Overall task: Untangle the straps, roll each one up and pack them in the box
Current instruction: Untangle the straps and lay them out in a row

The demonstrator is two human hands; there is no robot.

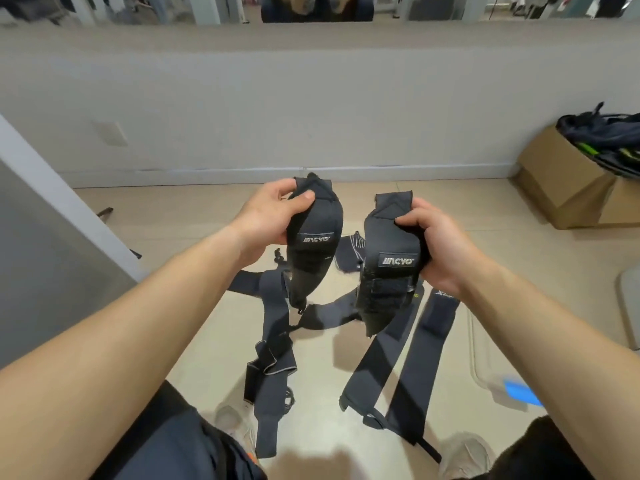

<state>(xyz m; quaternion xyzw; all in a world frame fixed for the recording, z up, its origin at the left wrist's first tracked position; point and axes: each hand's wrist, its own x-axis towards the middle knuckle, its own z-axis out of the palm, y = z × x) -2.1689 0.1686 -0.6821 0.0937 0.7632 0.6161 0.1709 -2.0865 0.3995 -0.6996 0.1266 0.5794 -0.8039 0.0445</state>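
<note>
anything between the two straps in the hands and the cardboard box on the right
Nothing visible. The left hand grips the left padded strap, the right hand the right padded strap; only bare floor lies between them and the cardboard box. Its top is already heaped with dark straps, though.

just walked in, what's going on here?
A person holds up two black logo-tagged straps, apart from each other. The left hand grips the left strap near its top, and the right hand grips the right strap. More straps on the floor lie unrolled, some crossing each other. A cardboard box by the wall on the right holds dark gear. No visible strap is rolled yet.
</note>
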